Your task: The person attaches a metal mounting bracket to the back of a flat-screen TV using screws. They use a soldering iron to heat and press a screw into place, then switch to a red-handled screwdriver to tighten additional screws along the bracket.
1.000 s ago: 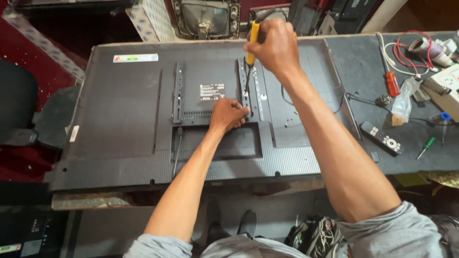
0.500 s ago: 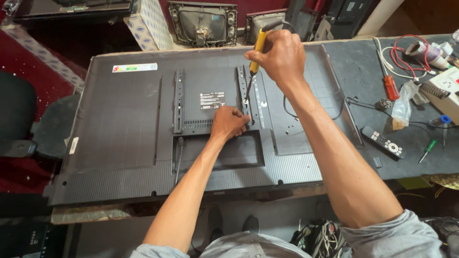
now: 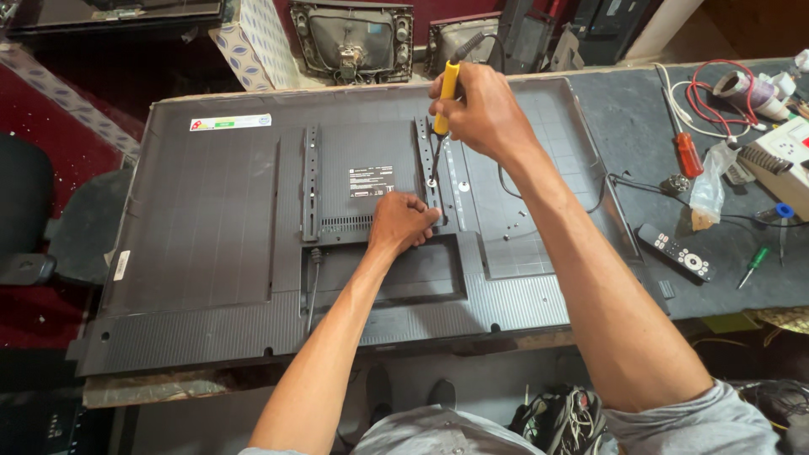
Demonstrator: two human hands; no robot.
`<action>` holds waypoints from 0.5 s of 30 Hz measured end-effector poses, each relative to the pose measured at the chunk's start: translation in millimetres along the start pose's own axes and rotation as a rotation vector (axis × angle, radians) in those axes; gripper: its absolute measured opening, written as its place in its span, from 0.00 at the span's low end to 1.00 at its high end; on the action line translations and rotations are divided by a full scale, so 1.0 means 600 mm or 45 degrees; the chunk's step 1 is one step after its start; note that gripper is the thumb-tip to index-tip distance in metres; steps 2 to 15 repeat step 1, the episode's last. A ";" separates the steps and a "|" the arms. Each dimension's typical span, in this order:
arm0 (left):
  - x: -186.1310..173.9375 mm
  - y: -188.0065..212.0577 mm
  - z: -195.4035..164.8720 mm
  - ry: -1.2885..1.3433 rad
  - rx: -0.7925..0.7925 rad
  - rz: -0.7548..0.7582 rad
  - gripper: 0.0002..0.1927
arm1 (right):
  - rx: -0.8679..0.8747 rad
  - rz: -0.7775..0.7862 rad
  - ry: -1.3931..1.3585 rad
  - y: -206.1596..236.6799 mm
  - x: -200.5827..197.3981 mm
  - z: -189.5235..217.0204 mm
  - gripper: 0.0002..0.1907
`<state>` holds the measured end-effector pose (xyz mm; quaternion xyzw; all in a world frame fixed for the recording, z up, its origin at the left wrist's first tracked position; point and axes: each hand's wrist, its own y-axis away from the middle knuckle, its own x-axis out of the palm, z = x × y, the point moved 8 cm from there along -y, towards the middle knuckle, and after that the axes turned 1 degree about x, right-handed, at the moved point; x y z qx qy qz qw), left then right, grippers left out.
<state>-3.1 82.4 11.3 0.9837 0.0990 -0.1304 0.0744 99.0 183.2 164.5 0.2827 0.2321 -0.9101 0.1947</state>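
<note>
- Gripping a yellow-handled screwdriver (image 3: 447, 94), the right hand (image 3: 482, 114) has its fingers wrapped tight round the handle; shaft slants down to a screw spot on the right mounting bracket (image 3: 429, 168).
- Left hand (image 3: 399, 222) rests on the TV back panel (image 3: 211, 244) at the near end of that bracket, fingers curled & pressed together; can't tell if they pinch anything.
- TV lies face down on the table (image 3: 640, 101), filling most of it; second bracket (image 3: 311, 181) sits to the left, parallel, w/ a small label plate between the two.
- White sticker at far-left corner of the panel.
- Right of the TV, on the table: black remote (image 3: 681, 253) near the panel edge, red-handled screwdriver (image 3: 686, 152) farther back, small green screwdriver (image 3: 752, 263) nearer, red & white wires (image 3: 704, 88) at far right.
- Old CRT set (image 3: 352, 38) stands beyond the table's far edge.
</note>
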 end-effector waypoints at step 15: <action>-0.001 -0.001 0.001 -0.011 -0.002 -0.005 0.11 | 0.002 -0.025 0.050 0.000 -0.002 0.003 0.07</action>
